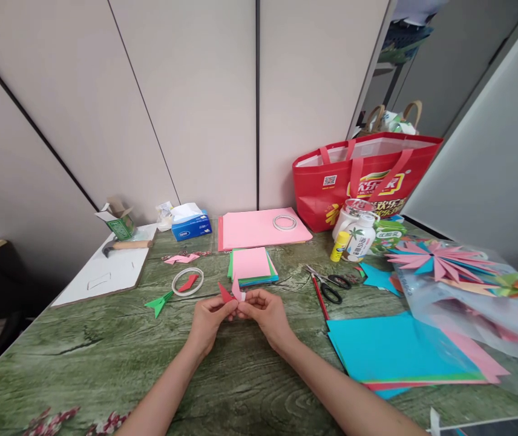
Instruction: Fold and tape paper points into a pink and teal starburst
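Note:
My left hand pinches a folded red paper piece in front of me. Against it, my right hand grips a folded pink paper piece, with a small white bit at its edge. The two pieces meet between my fingertips; whether they are joined is hidden. Just beyond my hands lies a stack of small square paper, pink on top. Left of them are a roll of tape with a red folded piece inside its ring, a green folded piece and pink folded pieces.
Scissors, a red pencil, a glue stick and blue paper sheets lie to the right. Behind stand a red bag and tissue box. A hammer rests on a white board at left.

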A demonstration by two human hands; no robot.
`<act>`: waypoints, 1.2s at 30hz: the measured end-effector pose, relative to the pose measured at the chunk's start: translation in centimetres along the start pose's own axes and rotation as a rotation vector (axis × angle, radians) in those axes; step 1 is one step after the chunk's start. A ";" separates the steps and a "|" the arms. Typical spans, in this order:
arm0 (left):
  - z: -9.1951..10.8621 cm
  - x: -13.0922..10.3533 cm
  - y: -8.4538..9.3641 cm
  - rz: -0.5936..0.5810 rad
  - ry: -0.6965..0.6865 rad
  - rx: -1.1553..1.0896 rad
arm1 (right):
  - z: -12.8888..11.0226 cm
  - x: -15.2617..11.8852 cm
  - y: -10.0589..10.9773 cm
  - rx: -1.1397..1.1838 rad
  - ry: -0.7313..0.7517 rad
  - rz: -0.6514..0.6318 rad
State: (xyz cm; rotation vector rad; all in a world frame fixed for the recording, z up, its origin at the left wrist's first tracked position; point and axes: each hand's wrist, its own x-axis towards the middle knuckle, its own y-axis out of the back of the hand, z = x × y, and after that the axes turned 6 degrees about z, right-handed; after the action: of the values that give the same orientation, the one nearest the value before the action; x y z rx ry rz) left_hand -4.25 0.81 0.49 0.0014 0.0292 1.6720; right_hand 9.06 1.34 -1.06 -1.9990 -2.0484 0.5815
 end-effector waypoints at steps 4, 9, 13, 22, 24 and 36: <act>0.4 -0.1 -0.1 0.011 -0.015 0.012 | -0.2 -0.1 0.0 0.002 0.010 -0.016; 0.8 -0.2 -0.2 -0.016 0.007 0.007 | -0.1 0.0 0.0 -0.013 0.005 -0.030; 0.5 -0.3 -0.3 -0.005 0.028 -0.018 | 0.3 0.3 0.0 -0.012 -0.009 0.000; 0.3 1.6 2.6 0.395 -0.187 0.055 | 0.8 2.1 -0.6 -0.321 0.140 -0.186; 0.5 2.4 3.8 0.512 -0.190 -0.044 | 0.8 3.3 -1.7 -0.533 0.344 -0.227; 1.0 3.6 6.1 0.666 -0.234 -0.367 | 3.2 9.6 -9.9 -0.985 0.699 -0.579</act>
State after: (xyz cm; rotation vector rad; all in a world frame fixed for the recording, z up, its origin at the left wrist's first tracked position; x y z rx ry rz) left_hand -10.64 3.78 1.55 -0.0776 -0.5035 2.3084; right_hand -1.77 10.51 -0.83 -1.3983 -2.3795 -1.2542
